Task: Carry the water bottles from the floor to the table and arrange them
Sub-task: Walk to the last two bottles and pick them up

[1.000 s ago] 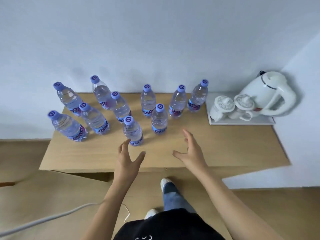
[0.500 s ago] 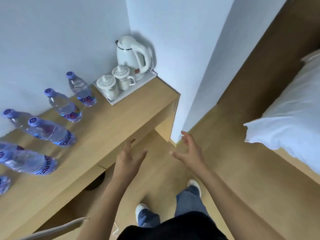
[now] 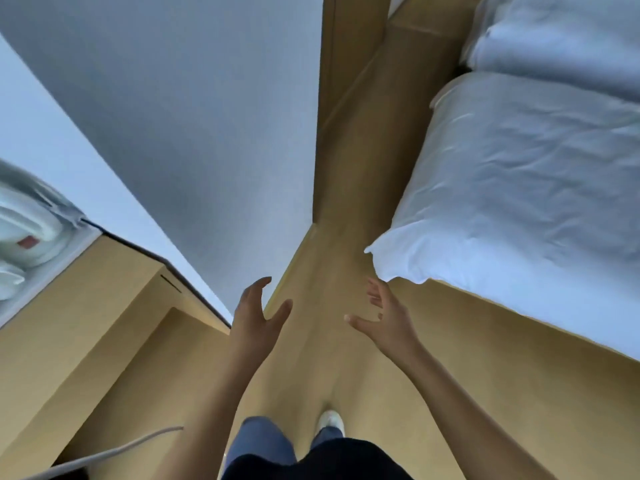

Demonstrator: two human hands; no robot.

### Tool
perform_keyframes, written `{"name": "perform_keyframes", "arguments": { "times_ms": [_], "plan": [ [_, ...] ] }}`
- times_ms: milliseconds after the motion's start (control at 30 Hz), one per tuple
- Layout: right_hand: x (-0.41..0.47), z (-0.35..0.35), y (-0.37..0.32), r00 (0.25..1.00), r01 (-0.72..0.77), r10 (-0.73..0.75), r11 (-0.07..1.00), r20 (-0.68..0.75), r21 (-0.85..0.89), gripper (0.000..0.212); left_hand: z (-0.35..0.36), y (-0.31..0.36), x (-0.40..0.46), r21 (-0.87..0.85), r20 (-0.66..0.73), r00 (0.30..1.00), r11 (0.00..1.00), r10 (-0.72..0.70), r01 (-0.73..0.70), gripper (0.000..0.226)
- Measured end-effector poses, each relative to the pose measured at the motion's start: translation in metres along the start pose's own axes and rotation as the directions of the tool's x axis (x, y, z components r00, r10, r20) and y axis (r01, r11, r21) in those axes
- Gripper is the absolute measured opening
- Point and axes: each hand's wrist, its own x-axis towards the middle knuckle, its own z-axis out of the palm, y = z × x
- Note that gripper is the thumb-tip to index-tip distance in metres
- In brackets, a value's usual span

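No water bottle shows in the head view at this moment. My left hand [image 3: 254, 318] is held out over the wooden floor [image 3: 346, 358], fingers spread, holding nothing. My right hand [image 3: 386, 320] hangs level with it a little to the right, fingers also apart and empty. Only the right end of the wooden table [image 3: 86, 289] is in view, at the lower left, beside my left forearm.
A white kettle [image 3: 24, 230] sits on a tray at the table's far left edge. A white wall corner [image 3: 225, 150] juts out ahead. A bed with white bedding [image 3: 519, 188] fills the right. A narrow floor strip runs between them. A grey cable [image 3: 114, 453] crosses the bottom left.
My view has swung right, away from the table with its bottles, toward the gap between wall and bed. Both hands stay open and empty in front of me.
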Motion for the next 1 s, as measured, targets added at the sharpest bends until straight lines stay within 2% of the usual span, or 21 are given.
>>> {"name": "perform_keyframes", "arguments": {
  "times_ms": [233,400,667,767,1000],
  "plan": [
    [0.074,-0.078,0.026,0.991,-0.061,0.070,0.995,-0.113,0.075,0.078,0.078,0.071,0.093,0.023,0.100,0.991,0.996,0.085,-0.087,0.050],
    [0.163,-0.118,0.026,0.980,-0.098,0.115,0.989,-0.162,0.108,0.077,0.128,0.119,0.186,0.021,0.185,0.976,0.992,0.117,-0.123,0.050],
    [0.360,-0.193,-0.027,0.980,-0.074,0.084,0.995,-0.180,0.061,0.076,0.181,0.214,0.379,0.068,0.289,0.941,0.976,0.178,-0.206,0.051],
    [0.423,-0.216,-0.050,0.980,-0.062,0.079,0.994,-0.181,0.093,0.075,0.189,0.254,0.444,0.069,0.286,0.933,0.967,0.217,-0.246,0.052],
    [0.558,-0.272,-0.064,0.972,-0.113,0.138,0.984,-0.189,0.137,0.078,0.233,0.315,0.571,0.086,0.289,0.935,0.968,0.203,-0.237,0.051]
  ]
}}
